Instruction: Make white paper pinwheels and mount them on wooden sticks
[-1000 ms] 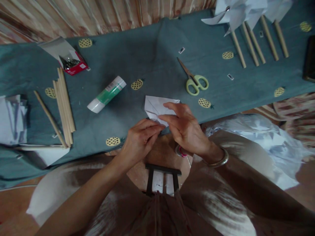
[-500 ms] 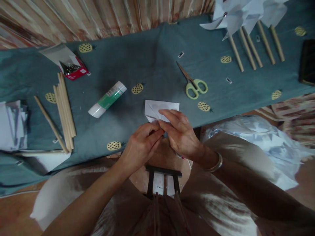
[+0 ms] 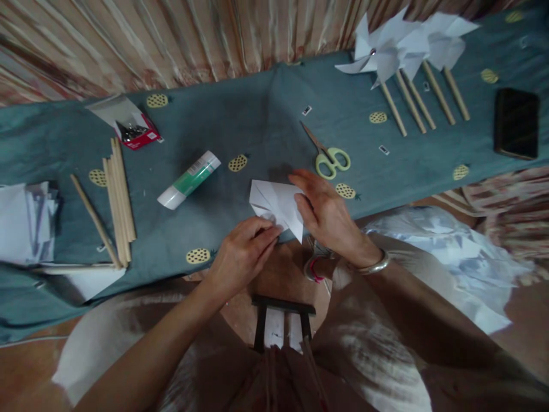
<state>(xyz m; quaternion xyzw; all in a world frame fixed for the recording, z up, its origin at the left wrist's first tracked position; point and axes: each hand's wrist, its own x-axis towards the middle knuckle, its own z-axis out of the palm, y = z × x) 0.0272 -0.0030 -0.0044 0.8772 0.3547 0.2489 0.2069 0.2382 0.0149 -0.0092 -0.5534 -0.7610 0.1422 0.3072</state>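
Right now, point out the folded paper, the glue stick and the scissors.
folded paper (image 3: 277,203), head view, middle of the white top face.
glue stick (image 3: 189,179), head view, green label mid-barrel.
scissors (image 3: 321,152), head view, pivot where blades meet handles.

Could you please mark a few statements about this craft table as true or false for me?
1. Both the left hand and the right hand touch the folded white paper. True.
2. The green-handled scissors lie left of the green-and-white glue stick. False: they lie to its right.
3. The white paper pinwheels on wooden sticks lie on the teal pineapple-print cloth. True.
4. The black phone rests on the bundle of bare wooden sticks. False: it lies far from them, at the cloth's right end.
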